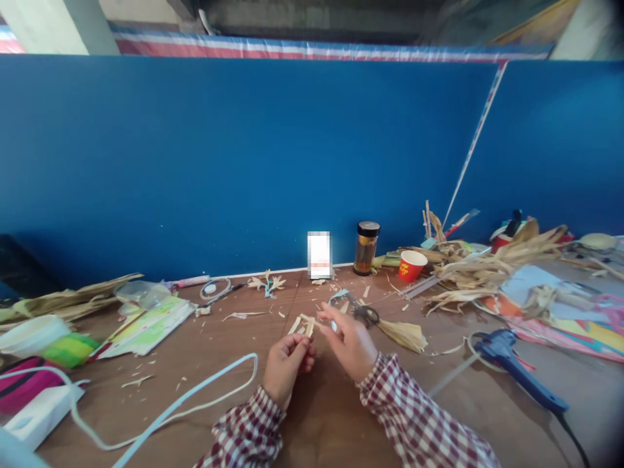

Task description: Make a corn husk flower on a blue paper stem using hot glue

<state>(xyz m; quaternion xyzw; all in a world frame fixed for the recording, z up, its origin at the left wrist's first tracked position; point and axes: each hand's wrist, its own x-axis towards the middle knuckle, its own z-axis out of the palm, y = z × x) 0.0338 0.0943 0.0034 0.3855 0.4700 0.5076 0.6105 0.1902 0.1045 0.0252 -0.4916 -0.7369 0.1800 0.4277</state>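
Note:
My left hand is closed, pinching a short strip of dried corn husk between thumb and fingers. Pale husk ends stick up above the fingertips. My right hand is just to the right, slightly blurred, with its thumb and index finger apart near the strip. Whether a fingertip touches the husk, I cannot tell. Dark-handled scissors lie on the table behind my right hand. A fan-shaped bundle of husk lies to the right of them. Behind my hands sits a small flower-like husk piece.
A blue hot glue gun lies at right. A lidded jar and red paper cup stand near the blue partition. Husks pile up at right. A white cable and power strip occupy the left.

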